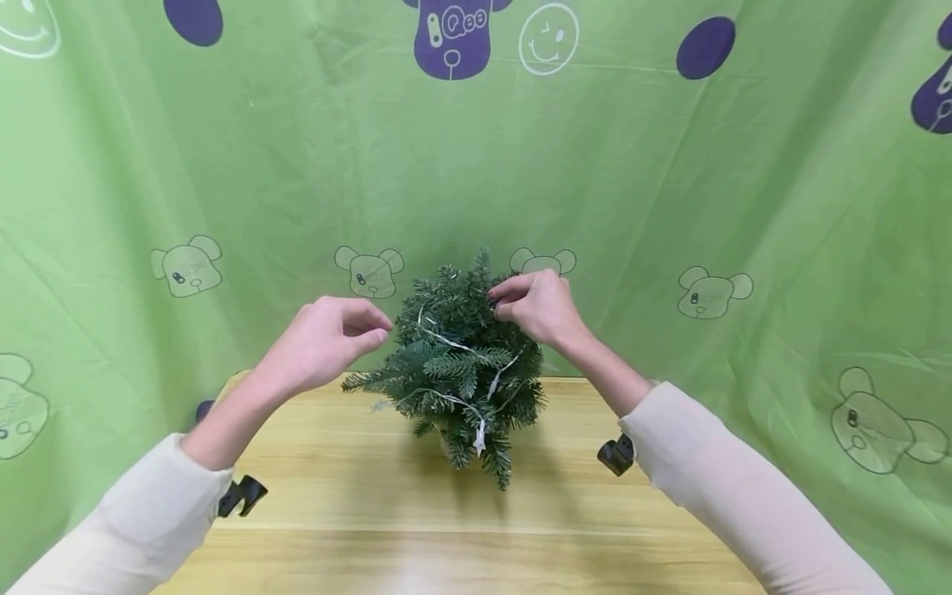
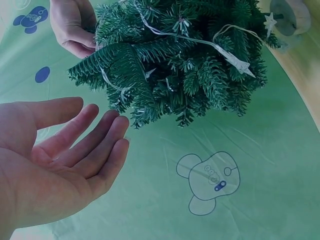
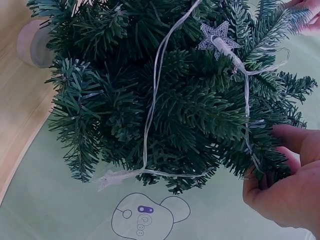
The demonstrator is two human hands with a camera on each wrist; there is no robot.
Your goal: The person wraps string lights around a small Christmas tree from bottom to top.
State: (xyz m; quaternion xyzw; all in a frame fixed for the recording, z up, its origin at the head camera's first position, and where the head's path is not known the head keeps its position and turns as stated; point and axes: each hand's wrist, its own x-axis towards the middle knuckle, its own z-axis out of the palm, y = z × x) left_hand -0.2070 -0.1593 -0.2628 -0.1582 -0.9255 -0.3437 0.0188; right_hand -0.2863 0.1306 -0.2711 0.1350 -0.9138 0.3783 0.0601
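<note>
A small artificial Christmas tree (image 1: 454, 364) stands on the table, wrapped with a clear-wired string of star lights (image 1: 479, 436). At its upper right, my right hand (image 1: 541, 307) pinches the light string's wire among the needles. In the right wrist view that hand (image 3: 290, 175) has its thumb and fingers closed around a branch tip where the wire runs in; the exact grip is partly hidden. My left hand (image 1: 327, 340) hovers just left of the tree. The left wrist view shows its fingers (image 2: 107, 145) loosely bent, holding nothing, apart from the branches.
Under the tree lies a light wooden table (image 1: 357, 512). A green cloth (image 1: 632, 165) with printed bear heads hangs behind and at both sides. The tree's pale round base (image 2: 292, 15) shows in the left wrist view.
</note>
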